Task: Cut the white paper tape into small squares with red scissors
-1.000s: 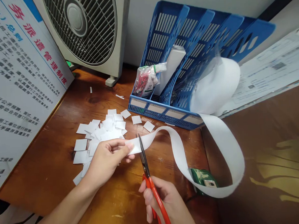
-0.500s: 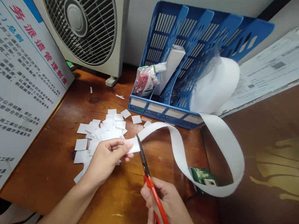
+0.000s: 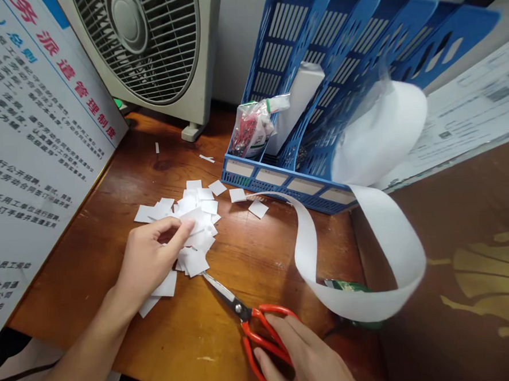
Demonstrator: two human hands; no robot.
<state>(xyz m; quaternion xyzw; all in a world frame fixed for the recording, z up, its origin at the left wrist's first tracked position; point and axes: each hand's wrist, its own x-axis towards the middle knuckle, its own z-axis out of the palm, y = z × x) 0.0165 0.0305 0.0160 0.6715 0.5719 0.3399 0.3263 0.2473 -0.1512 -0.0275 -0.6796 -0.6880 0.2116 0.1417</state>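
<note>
My left hand (image 3: 155, 254) is over a heap of small white paper squares (image 3: 196, 260), thumb and fingers closed on one square (image 3: 199, 218) at the heap's top. In my right hand (image 3: 307, 348) are red-handled scissors (image 3: 242, 312), low over the table. Their blade points up and left, its tip close to the front of the heap. A long white paper strip (image 3: 305, 245) curls from a white roll (image 3: 380, 137) in the file rack, its free end behind the heap, apart from both hands.
The blue file rack (image 3: 286, 183) stands at the back right, holding a bag of red items (image 3: 253, 130) and a white box (image 3: 296, 104). A box fan (image 3: 155, 47) stands at the back left beside a printed board (image 3: 32, 152). A green object (image 3: 350, 286) lies partly under the strip.
A square has come off the strip's end, and my left hand has carried it left to the heap. The strip's end has dropped back. The scissors have lowered and turned leftward.
</note>
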